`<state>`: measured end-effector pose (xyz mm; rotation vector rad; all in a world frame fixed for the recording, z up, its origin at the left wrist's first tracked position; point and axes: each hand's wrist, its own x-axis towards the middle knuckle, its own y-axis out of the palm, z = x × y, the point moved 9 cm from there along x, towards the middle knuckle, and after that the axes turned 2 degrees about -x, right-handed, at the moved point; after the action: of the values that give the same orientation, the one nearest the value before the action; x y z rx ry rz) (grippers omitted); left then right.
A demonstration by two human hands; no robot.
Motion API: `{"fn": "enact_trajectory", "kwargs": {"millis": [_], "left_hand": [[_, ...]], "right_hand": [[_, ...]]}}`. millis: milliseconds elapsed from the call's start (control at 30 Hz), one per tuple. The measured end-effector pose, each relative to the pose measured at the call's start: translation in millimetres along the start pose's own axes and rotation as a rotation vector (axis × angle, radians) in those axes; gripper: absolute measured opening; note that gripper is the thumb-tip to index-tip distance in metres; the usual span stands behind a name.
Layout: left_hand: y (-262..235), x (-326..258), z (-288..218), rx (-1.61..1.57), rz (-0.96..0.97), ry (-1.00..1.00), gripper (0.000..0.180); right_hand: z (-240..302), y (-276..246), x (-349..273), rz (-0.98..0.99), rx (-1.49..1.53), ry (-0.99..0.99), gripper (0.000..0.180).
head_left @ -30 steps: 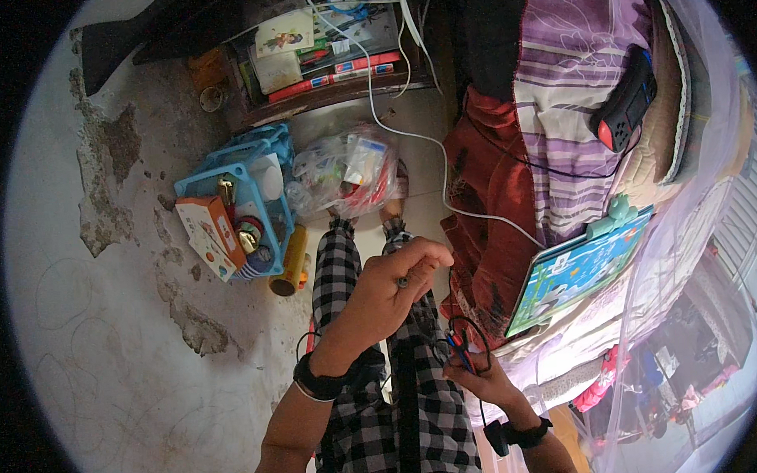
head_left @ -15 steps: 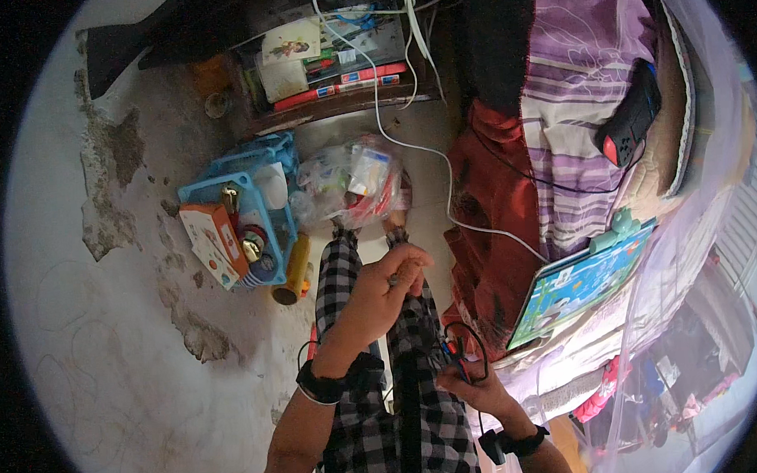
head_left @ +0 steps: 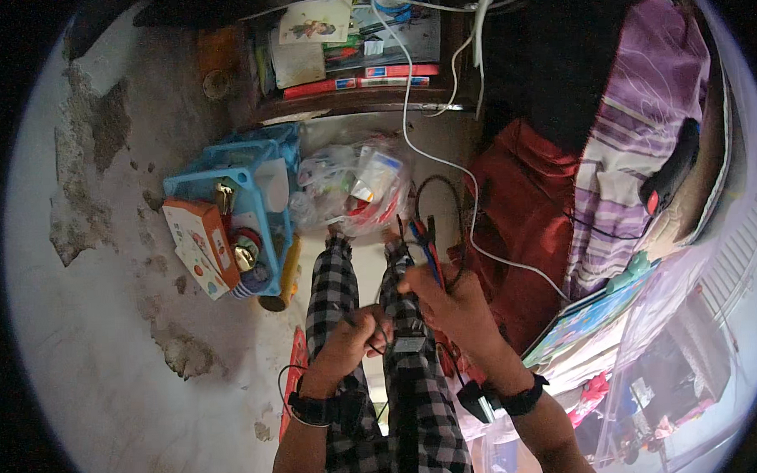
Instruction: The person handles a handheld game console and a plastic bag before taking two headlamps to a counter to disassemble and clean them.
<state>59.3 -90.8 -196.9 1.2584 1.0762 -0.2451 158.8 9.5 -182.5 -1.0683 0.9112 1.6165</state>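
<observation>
Your left hand (head_left: 349,342) has dropped from mid-air onto your checked trousers (head_left: 417,385), pinching a thin black wire (head_left: 380,341) beside your right hand (head_left: 448,305), which grips the small dark device (head_left: 410,319) and red-and-blue probes (head_left: 427,251), so both now work together near the plastic bag (head_left: 356,187).

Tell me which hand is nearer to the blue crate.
Left. The left hand rests on the checked trouser leg, below and just right of the blue crate. The right hand, gripping thin wires, sits farther right, past both legs.
</observation>
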Motion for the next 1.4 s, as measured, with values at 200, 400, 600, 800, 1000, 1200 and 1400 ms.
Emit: {"fn": "enact_trajectory", "kwargs": {"millis": [200, 400, 600, 800, 1000, 1200, 1400], "left_hand": [[-65, 9, 29, -0.380, -0.296, 0.092, 0.039], [-80, 26, 56, -0.535, -0.271, 0.053, 0.039], [-72, 52, 42, -0.642, -0.168, 0.086, 0.037], [-83, 67, 47, -0.712, -0.176, 0.095, 0.039], [-102, 71, 55, -0.743, -0.226, 0.114, 0.040], [-111, 81, 61, -0.738, -0.273, 0.104, 0.038], [-115, 82, 58, -0.787, -0.270, 0.125, 0.039]], "right_hand": [[86, 20, 29, -0.102, -0.186, -0.405, 0.024], [163, 88, 50, -0.078, -0.807, -0.954, 0.013], [180, 125, 94, -0.223, -1.229, -1.287, 0.022], [185, 133, 99, -0.169, -1.621, -1.367, 0.031], [225, 87, 45, -0.394, -1.627, -1.266, 0.015], [249, 53, -22, -0.563, -1.081, -1.261, 0.027], [221, 64, 84, -0.476, -1.274, -1.226, 0.013]]}}
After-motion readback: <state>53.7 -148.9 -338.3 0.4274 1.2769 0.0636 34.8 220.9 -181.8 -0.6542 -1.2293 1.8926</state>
